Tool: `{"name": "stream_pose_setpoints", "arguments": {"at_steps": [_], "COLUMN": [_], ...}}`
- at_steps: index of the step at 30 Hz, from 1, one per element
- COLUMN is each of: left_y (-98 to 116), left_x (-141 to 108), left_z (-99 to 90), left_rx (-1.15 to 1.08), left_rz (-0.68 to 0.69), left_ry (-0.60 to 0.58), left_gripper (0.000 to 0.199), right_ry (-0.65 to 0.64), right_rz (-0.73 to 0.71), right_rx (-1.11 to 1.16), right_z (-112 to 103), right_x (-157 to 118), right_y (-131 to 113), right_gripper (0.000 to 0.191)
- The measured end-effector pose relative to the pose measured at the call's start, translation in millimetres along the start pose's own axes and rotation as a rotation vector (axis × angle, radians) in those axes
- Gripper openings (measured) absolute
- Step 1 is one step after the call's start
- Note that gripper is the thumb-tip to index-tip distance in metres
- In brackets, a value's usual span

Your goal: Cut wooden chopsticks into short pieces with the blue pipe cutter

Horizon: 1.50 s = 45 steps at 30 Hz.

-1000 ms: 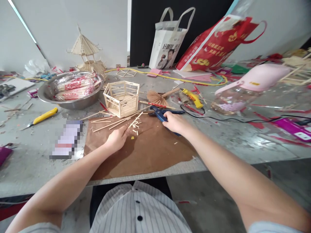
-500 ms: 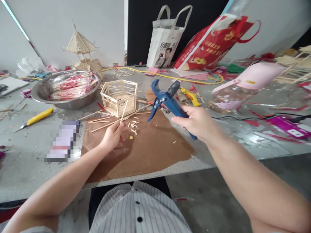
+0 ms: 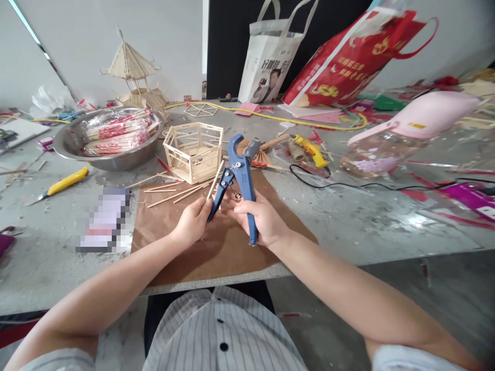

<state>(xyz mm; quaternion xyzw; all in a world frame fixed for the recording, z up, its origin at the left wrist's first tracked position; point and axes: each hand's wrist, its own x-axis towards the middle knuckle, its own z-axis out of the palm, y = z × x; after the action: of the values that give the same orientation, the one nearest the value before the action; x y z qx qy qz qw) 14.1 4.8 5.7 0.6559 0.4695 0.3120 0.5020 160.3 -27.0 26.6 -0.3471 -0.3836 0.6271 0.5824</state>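
Note:
My right hand [image 3: 265, 219] is closed around one handle of a blue pipe cutter [image 3: 244, 178]. The cutter's handles are spread, and its hooked jaw points away from me. Thin wooden sticks [image 3: 216, 179] stand up from the pinched fingers of my left hand [image 3: 192, 220]; exactly how many is unclear. The cutter's other handle [image 3: 218, 198] lies against or just beside my left fingertips. Just beyond both hands sits a six-sided wooden stick frame [image 3: 193, 154]. More loose sticks [image 3: 166, 197] rest on the brown sheet [image 3: 232, 257] under my hands.
Left are a metal bowl [image 3: 116, 164] of bundled sticks, a yellow-handled knife [image 3: 67, 180] and a phone [image 3: 104, 219]. A stick pagoda [image 3: 127, 64] stands behind. Right are a yellow glue gun [image 3: 312, 150], its black cord and a pink-lidded bottle [image 3: 386, 144]. Bags [image 3: 266, 67] lean behind.
My right hand has brought the cutter left and down, close to my left hand, and its handles have spread wider. My left hand still holds its stick, slightly further right. The view has shifted a little.

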Motion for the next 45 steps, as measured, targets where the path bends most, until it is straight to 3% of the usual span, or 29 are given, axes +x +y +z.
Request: {"name": "stream_pose_setpoints", "arguments": {"at_steps": [4,8,10,12,15,18,22,28,33,39,45], "left_y": [3.5,7.7,8.5,8.4,6.8,3.7,-2.2,-7.9,-3.3,-4.2,-6.4], "left_x": [-6.4,-9.8,-8.2,-5.7,-3.7,-5.4,-8.1,-6.5,-9.8,-12.6,-11.4], "left_z": [5.8,2.4,-5.8,-16.2,-27.7,-28.4,-22.0,-19.6,-16.4,-12.5,-13.3], "left_rx": [0.065,0.135,0.215,0.329,0.498,0.563,0.573,0.566,0.504,0.377,0.455], "left_rz": [0.065,0.115,0.109,0.091,0.099,0.131,0.130,0.110,0.123,-0.048,-0.076], "left_ry": [0.017,-0.020,-0.001,0.028,0.017,-0.012,-0.049,-0.069,-0.095,-0.208,-0.272], "left_gripper": [0.041,0.039,0.038,0.032,0.024,0.023,0.023,0.024,0.022,0.027,0.026], "right_ry": [-0.108,-0.036,0.038,0.144,0.226,0.096,-0.061,-0.059,-0.055,-0.185,-0.246], "right_rz": [0.025,0.007,0.038,0.105,0.323,0.491,0.447,0.452,0.542,0.615,0.577], "right_rx": [0.127,0.028,-0.107,-0.286,-0.716,-0.998,-1.170,-1.226,-1.153,-1.173,-1.460], "right_z": [10.2,1.7,-12.6,-31.3,-56.8,-66.9,-59.9,-53.9,-58.0,-53.3,-48.4], "right_x": [-2.1,-2.3,-1.4,-0.8,-2.8,-8.2,-13.5,-12.5,-11.3,-7.9,-2.8], "right_y": [6.2,-3.0,-14.4,-27.2,-41.2,-45.3,-42.8,-44.4,-49.0,-46.0,-37.7], "right_gripper": [0.035,0.021,0.016,0.023,0.023,0.017,0.016,0.015,0.014,0.010,0.010]}}
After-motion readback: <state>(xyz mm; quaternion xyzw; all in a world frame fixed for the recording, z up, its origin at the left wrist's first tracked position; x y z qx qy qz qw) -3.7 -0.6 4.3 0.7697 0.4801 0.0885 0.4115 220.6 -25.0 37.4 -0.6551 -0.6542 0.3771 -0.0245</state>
